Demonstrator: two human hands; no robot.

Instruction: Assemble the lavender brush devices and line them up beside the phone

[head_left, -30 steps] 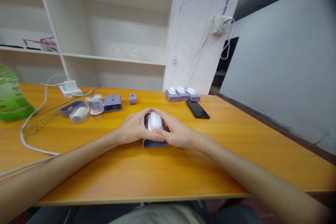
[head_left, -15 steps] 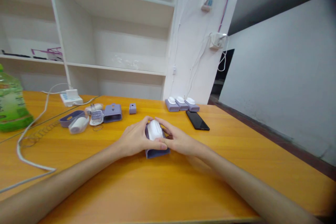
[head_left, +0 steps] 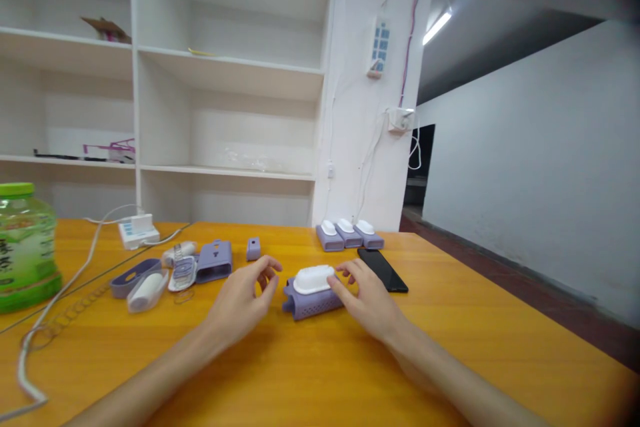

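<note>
A purple device with a white top [head_left: 313,292] lies on its side on the orange table [head_left: 450,333]. My right hand [head_left: 363,297] touches its right end with loosely spread fingers. My left hand [head_left: 240,303] hovers just left of it, fingers apart and slightly curled, holding nothing.
Three more purple-and-white devices [head_left: 349,235] stand in a row by the white pillar, with a black phone [head_left: 383,269] in front. Loose purple and clear parts [head_left: 173,270], a spring, a white cable [head_left: 45,320] and power strip [head_left: 138,231] lie left. A green bottle [head_left: 23,247] stands far left. Shelves behind.
Both hands have released the device they were clasping; it now lies turned sideways between them. The camera has tilted upward.
</note>
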